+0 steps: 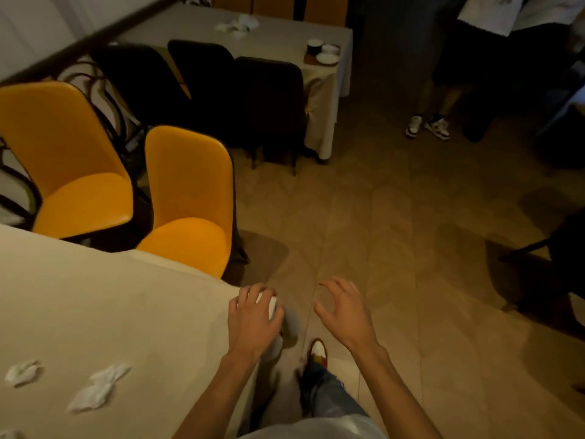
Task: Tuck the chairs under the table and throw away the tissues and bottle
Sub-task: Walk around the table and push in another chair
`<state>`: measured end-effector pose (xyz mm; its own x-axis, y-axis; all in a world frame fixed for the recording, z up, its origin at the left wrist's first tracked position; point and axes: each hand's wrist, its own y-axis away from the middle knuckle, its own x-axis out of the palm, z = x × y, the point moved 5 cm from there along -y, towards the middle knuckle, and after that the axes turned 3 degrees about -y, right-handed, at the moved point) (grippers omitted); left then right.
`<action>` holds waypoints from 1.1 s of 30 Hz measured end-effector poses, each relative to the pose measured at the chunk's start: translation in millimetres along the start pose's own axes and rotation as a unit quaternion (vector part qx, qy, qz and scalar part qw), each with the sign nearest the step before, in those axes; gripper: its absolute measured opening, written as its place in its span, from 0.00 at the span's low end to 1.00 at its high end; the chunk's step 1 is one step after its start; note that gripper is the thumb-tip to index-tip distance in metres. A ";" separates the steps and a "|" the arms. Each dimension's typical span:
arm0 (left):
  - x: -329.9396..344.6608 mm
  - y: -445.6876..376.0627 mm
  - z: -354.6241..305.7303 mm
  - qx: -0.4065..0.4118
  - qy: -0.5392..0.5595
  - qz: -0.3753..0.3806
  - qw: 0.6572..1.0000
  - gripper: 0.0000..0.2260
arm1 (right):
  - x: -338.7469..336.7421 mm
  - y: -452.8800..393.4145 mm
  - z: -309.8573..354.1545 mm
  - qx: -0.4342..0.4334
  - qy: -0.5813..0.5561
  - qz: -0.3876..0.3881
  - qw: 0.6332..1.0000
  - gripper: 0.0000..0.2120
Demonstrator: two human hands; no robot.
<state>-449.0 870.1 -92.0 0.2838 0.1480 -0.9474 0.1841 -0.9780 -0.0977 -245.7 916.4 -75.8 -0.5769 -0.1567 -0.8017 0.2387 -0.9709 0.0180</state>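
Note:
Two yellow chairs [190, 198] [72, 172] stand at the far side of the near cloth-covered table [110, 312], their seats partly under its edge. Crumpled white tissues [98, 388] [22, 372] lie on the table at the lower left. At the table's right corner my left hand [253, 321] is closed around a small white wad [269, 307] that looks like a tissue; blur hides its exact shape. My right hand [345, 312] hovers over the floor beside it with fingers spread and nothing in it. No bottle shows clearly.
A second table [285, 33] at the back holds more tissues [237, 25] and small dishes [326, 53], with three black chairs [269, 99] along it. A person's legs and sneakers [427, 126] stand at the right. A dark chair [557, 261] sits at the right edge. My shoe [317, 351] is on the tiled floor.

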 end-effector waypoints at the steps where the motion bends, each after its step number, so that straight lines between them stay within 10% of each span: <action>1: 2.4 -20.5 -4.4 -0.008 -0.004 0.001 1.000 0.16 | -5.6 -22.2 -5.9 -0.008 0.001 0.008 1.000 0.23; 22: 26.4 -346.1 34.1 -0.223 -0.025 -0.075 0.972 0.16 | 1.7 -431.9 9.4 -0.164 0.007 0.118 0.979 0.23; 33: -0.9 -499.3 120.2 -0.342 -0.020 -0.136 0.930 0.15 | 45.2 -640.4 124.0 -0.286 0.021 0.178 0.941 0.25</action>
<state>-654.2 1340.6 -79.0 0.1063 0.3580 -0.9276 0.8026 -0.5816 -0.1325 -521.5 1508.7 -49.4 -0.3518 -0.4352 -0.8288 0.7994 -0.6003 -0.0241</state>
